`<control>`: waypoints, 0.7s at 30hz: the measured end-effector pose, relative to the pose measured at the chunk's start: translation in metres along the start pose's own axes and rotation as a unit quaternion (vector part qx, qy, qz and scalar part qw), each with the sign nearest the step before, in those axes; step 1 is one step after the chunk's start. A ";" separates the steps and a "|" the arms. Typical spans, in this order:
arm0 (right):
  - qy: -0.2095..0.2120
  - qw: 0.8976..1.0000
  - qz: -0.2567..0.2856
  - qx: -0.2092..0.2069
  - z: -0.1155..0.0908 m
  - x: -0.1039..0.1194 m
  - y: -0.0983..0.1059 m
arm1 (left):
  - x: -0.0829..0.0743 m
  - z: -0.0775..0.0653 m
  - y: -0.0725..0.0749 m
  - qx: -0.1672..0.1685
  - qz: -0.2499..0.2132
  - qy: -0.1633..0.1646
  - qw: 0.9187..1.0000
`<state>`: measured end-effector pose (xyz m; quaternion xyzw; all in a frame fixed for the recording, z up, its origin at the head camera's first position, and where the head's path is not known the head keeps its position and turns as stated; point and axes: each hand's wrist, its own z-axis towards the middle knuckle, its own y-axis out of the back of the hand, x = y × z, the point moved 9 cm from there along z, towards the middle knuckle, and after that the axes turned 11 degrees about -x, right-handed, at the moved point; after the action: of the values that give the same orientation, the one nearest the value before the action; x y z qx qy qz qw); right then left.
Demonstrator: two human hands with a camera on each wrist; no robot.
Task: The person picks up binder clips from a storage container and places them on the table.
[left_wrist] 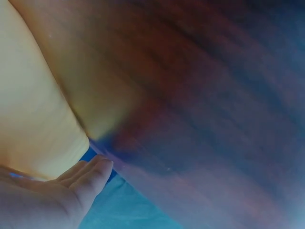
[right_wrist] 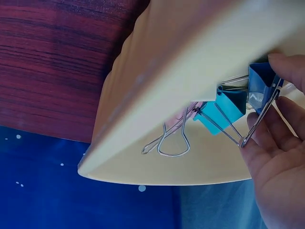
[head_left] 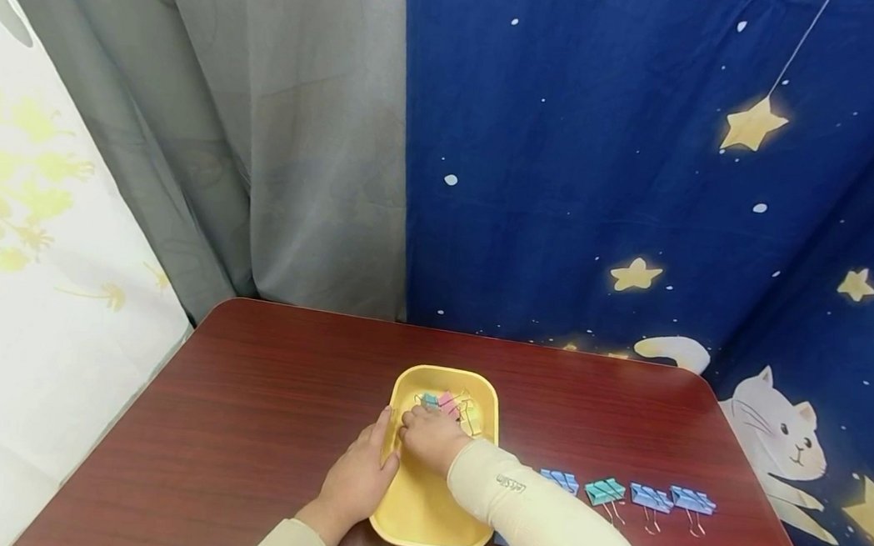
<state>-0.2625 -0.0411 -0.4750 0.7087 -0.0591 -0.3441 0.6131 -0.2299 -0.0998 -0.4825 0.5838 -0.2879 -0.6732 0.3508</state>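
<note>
A yellow plastic tray (head_left: 431,540) stands on the table. My left hand (head_left: 355,477) rests against its left side with straight fingers, and the left wrist view shows that hand (left_wrist: 66,193) beside the tray wall (left_wrist: 38,105). Reaching into the tray, my right hand (head_left: 433,436) pinches a blue binder clip (right_wrist: 261,78) between thumb and fingers, seen in the right wrist view. Beside it lies a teal binder clip (right_wrist: 221,112), with a pink binder clip (head_left: 448,404) close by. A yellow binder clip (head_left: 471,421) is at the tray's right, partly hidden by the hand.
Right of the tray, a row on the brown table (head_left: 272,396) holds a blue clip (head_left: 560,479), a teal clip (head_left: 605,490) and two more blue clips (head_left: 651,497). Another blue clip (head_left: 501,540) shows partly beneath the right sleeve. Curtains (head_left: 562,189) hang behind the table.
</note>
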 end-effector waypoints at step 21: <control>-0.003 0.994 0.107 -0.034 -0.009 -0.002 0.014 | 0.003 0.000 -0.004 0.009 0.002 -0.004 1.000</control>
<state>-0.2541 -0.0356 -0.4614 0.6758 -0.1246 -0.2807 0.6700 -0.2302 -0.0994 -0.4874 0.5843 -0.2963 -0.6720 0.3454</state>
